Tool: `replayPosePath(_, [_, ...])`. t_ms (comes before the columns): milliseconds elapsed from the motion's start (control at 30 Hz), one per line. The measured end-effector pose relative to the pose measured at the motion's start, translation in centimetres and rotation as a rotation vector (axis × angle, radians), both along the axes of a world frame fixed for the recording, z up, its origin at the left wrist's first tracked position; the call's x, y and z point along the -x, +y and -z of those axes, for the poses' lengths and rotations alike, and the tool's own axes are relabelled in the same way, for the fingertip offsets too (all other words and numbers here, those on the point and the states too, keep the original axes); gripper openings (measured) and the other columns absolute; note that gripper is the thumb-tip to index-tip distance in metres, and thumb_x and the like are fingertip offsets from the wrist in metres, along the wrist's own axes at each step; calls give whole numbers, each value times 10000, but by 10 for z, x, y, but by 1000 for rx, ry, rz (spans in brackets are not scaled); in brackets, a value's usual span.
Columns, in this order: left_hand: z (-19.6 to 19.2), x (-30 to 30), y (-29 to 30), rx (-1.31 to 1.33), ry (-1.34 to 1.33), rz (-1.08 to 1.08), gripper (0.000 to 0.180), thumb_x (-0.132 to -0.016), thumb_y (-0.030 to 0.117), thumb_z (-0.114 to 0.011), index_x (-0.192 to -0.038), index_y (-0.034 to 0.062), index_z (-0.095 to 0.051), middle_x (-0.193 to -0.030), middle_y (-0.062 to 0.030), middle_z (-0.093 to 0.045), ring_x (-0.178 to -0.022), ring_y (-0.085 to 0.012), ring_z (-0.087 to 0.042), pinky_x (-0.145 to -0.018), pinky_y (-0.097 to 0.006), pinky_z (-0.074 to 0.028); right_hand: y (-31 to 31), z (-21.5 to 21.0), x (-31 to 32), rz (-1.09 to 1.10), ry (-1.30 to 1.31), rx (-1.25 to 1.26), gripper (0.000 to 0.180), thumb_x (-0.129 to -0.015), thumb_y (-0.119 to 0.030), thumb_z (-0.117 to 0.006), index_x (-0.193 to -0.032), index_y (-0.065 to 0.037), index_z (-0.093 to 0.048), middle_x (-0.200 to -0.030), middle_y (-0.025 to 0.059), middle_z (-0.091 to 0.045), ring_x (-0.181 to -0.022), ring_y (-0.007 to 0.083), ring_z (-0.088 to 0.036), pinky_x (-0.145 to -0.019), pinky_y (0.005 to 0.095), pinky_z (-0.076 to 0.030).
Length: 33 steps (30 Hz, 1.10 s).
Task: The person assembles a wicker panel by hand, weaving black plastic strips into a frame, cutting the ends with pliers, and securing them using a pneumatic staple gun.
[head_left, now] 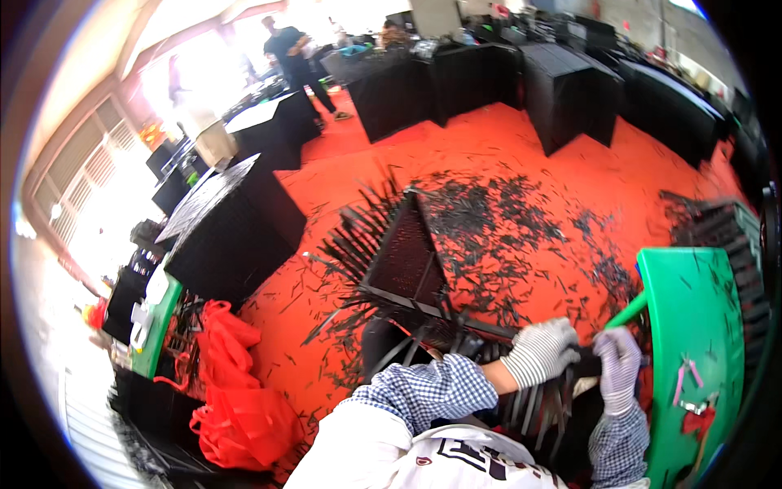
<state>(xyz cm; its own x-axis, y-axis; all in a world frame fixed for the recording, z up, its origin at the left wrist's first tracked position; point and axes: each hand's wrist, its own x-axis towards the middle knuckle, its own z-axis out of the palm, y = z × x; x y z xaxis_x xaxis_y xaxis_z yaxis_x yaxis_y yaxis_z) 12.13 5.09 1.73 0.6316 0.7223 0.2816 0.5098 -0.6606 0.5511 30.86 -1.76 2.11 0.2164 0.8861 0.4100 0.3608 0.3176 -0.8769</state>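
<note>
A black woven frame [407,244] with loose flat strips [356,236] fanning from its left side stands on the floor in front of me, its near end reaching my lap. My left hand [539,354], in a striped knit glove, is closed at the right end of the woven work, on black strips. My right hand [619,363], gloved alike, sits just to its right with curled fingers. What lies in those fingers is too dark and small to make out. More black strips [542,411] hang below my left hand over my lap.
Cut black scraps [489,216] litter the red floor [334,175]. A green table [692,301] at right carries small tools. Red bags [244,416] lie at left. Large black woven boxes [236,232] ring the area. A person [291,61] stands at the back left.
</note>
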Motion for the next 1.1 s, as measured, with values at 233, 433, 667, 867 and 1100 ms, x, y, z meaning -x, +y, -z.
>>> replayPosePath(233, [-32,-2,18,-127,181,-103,237,-760,306,-822,-791,82,-749,-818,-131,-693,-754,-343,-650,-676,-442,-508,-91,-12,-134,731,-178,-115,157,-998,-102,-631,-1093,14,-679,-889,38,-644,-744,102,-563,-673,241,-453])
replayPosePath(433, [-4,-17,40,-206,-13,-32,240,-749,170,-853,-809,31,-666,-818,-124,-646,-802,-315,-614,-743,-401,-494,-300,51,-235,1381,-687,267,204,-956,-196,-675,-1110,-63,-657,-1035,179,-696,-957,353,-684,-862,413,-546])
replayPosePath(667, [-5,-16,38,70,-239,-4,169,-765,-3,-820,-881,-2,-697,-877,-74,-653,-834,-211,-614,-819,-342,-504,-391,80,-226,1658,-667,1025,538,-946,-505,-621,-1321,-125,-547,-1288,205,-588,-1146,396,-616,-942,524,-517])
replayPosePath(867, [-1,-3,44,6,-289,32,124,-783,-81,-776,-852,-22,-691,-899,-80,-666,-852,-197,-635,-801,-317,-524,-386,83,-241,1568,-633,1199,682,-928,-560,-621,-1412,-97,-494,-1304,247,-604,-1178,399,-621,-982,511,-505])
replayPosePath(1100, [-16,-22,42,-107,-249,113,124,-779,64,-819,-817,23,-708,-773,-95,-673,-675,-226,-635,-654,-311,-511,-449,122,-288,1332,-791,897,695,-916,-239,-678,-1537,-122,-389,-1308,285,-625,-1167,457,-622,-1012,498,-494])
